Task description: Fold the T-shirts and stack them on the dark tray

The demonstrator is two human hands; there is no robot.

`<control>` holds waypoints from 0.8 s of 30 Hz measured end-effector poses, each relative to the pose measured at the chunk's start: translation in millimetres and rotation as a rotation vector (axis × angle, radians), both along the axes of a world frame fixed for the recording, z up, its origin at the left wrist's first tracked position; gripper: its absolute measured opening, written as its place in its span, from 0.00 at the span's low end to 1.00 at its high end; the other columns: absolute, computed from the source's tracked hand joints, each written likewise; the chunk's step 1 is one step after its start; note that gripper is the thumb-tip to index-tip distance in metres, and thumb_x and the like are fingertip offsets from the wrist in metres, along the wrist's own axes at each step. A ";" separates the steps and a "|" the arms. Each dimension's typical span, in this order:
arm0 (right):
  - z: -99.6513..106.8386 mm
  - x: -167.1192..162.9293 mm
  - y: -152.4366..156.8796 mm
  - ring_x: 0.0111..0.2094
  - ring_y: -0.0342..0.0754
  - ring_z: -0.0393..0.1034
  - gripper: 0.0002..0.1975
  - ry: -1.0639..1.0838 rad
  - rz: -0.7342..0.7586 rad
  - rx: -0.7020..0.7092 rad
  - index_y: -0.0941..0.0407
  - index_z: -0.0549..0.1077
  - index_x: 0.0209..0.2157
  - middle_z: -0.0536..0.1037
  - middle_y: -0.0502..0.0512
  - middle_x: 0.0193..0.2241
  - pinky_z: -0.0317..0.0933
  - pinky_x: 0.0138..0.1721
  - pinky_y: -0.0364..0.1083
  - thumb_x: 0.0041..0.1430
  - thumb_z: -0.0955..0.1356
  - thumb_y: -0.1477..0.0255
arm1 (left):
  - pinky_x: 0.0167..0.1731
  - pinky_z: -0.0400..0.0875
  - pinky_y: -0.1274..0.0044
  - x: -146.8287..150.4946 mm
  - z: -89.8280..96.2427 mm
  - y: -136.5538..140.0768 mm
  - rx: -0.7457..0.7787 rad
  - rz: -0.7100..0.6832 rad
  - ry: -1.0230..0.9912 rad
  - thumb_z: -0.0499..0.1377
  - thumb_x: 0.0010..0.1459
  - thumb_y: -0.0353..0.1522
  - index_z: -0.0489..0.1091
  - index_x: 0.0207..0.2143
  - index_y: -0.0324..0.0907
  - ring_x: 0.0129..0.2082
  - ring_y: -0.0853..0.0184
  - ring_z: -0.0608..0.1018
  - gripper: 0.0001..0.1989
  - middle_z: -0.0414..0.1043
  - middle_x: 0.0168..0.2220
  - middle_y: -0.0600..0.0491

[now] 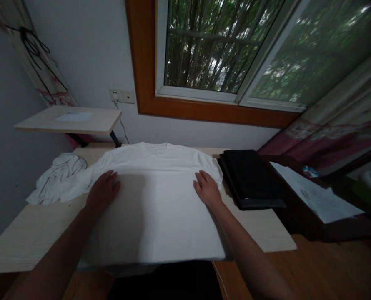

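A white T-shirt [166, 208] lies spread out on the table, its collar toward the wall and its hem hanging over the near edge. My left hand [102, 191] rests flat on the shirt's left side, below the sleeve, fingers stretched out. On the opposite side, my right hand [207, 188] lies on the shirt near the right sleeve, fingers extended and slightly apart. Neither hand grips the cloth. Beside the left sleeve is a crumpled heap of white cloth [58, 173], touching the shirt.
Black flat cases [251, 177] are stacked on the table's right side. A small raised shelf [101, 118] with a paper slip stands at the back left. Papers [317, 193] lie on a dark surface at right. The pale table [26, 233] ends at my body; a window is ahead.
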State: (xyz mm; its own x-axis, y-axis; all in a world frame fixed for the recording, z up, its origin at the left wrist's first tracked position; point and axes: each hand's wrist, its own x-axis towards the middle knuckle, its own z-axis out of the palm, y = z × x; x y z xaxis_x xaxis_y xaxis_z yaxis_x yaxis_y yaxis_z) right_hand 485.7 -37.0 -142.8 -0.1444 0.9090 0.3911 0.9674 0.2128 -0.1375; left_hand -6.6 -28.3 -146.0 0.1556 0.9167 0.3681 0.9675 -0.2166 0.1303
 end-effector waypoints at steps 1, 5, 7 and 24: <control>-0.4 1.1 3.3 0.64 0.59 0.62 0.24 -0.001 -0.009 -0.009 0.54 0.69 0.63 0.69 0.62 0.64 0.59 0.65 0.59 0.71 0.61 0.63 | 0.66 0.63 0.57 0.2 -0.1 4.1 0.000 -0.002 -0.005 0.48 0.67 0.43 0.66 0.62 0.40 0.66 0.50 0.68 0.27 0.65 0.65 0.39; -2.2 5.1 17.3 0.65 0.60 0.62 0.24 -0.010 -0.030 -0.026 0.53 0.69 0.64 0.68 0.62 0.65 0.59 0.65 0.60 0.71 0.61 0.62 | 0.66 0.63 0.58 1.9 0.5 20.4 -0.008 0.007 -0.019 0.49 0.66 0.42 0.65 0.63 0.42 0.66 0.51 0.67 0.27 0.65 0.66 0.43; -2.6 6.2 24.7 0.65 0.59 0.62 0.24 -0.022 -0.034 -0.025 0.53 0.69 0.64 0.68 0.62 0.65 0.58 0.65 0.59 0.71 0.61 0.62 | 0.67 0.62 0.59 2.9 0.7 29.0 -0.024 0.013 -0.012 0.49 0.66 0.42 0.65 0.63 0.41 0.67 0.52 0.67 0.27 0.65 0.66 0.43; -7.6 17.5 99.0 0.67 0.60 0.60 0.26 -0.076 -0.041 -0.062 0.59 0.68 0.65 0.66 0.66 0.66 0.54 0.67 0.59 0.72 0.59 0.62 | 0.69 0.58 0.61 6.6 -2.4 101.3 -0.066 -0.035 -0.010 0.49 0.66 0.40 0.65 0.64 0.38 0.69 0.53 0.63 0.28 0.64 0.67 0.43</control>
